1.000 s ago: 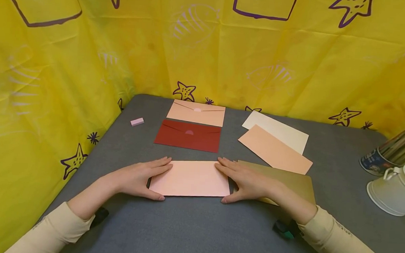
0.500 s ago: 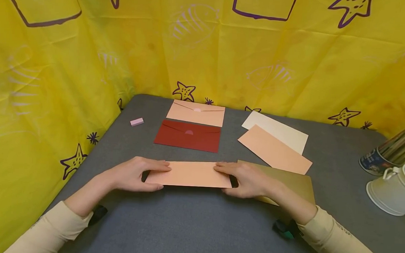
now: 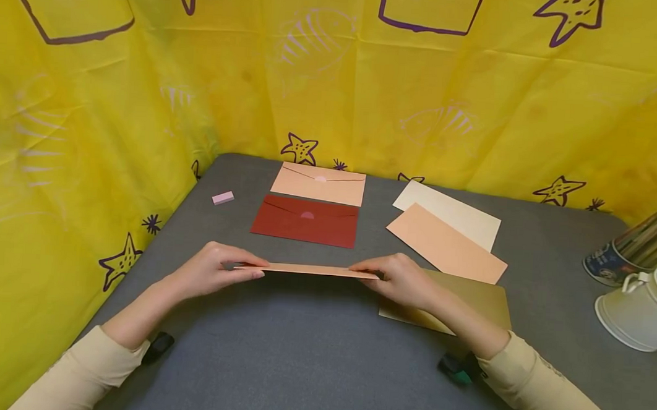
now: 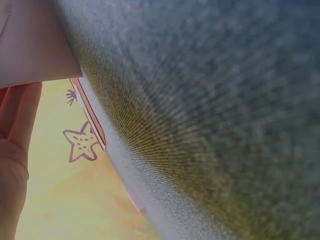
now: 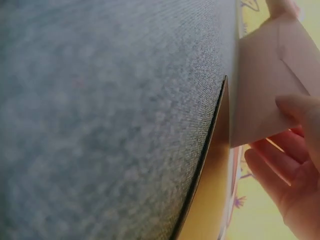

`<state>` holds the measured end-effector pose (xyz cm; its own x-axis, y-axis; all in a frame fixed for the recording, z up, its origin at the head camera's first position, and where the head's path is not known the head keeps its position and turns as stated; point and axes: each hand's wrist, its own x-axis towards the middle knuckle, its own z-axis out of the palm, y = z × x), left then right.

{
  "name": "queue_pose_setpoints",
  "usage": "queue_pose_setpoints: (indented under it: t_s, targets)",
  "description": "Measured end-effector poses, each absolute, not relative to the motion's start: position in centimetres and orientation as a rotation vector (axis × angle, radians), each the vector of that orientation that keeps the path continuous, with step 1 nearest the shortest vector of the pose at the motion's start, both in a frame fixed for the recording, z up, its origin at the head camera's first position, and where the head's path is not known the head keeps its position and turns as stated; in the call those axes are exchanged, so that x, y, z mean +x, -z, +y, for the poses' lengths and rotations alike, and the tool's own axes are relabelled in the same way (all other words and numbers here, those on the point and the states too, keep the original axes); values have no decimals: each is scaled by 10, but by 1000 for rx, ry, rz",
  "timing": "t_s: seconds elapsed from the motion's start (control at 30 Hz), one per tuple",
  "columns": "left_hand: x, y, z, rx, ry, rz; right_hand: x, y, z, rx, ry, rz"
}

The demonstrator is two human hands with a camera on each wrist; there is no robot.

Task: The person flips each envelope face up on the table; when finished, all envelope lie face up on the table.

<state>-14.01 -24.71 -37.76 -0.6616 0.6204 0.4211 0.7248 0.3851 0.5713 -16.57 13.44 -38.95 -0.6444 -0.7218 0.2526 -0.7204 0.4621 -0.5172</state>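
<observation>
In front of a red envelope [image 3: 304, 222], the left hand [image 3: 216, 271] and right hand [image 3: 399, 279] hold a peach envelope [image 3: 308, 269] tipped up, fingers clamped on opposite ends. I can't tell whether its lower edge touches the grey counter [image 3: 298, 352].

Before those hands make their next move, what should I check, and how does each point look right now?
1. Left hand pinching one end of the held envelope: ok.
2. Right hand pinching the other end: ok.
3. Envelope's far edge clear of the table: cannot tell.
4. Flap stuck down: cannot tell, though it looks closed.
5. Red envelope clear of both hands: ok.
6. Gold paper piece uncovered: not ok, the right forearm crosses over it.
</observation>
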Motion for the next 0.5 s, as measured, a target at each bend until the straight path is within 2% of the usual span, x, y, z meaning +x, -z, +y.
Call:
queue_pose_setpoints:
  t_s: [0.3,0.5]
  targets:
    - [-149,377,-247,-1099,1177,-2493,-171,390,130,-1291,1157,2664]
    - [-137,350,-233,-866,1280,-2512,-172,391,128,-1174,1278,2665]
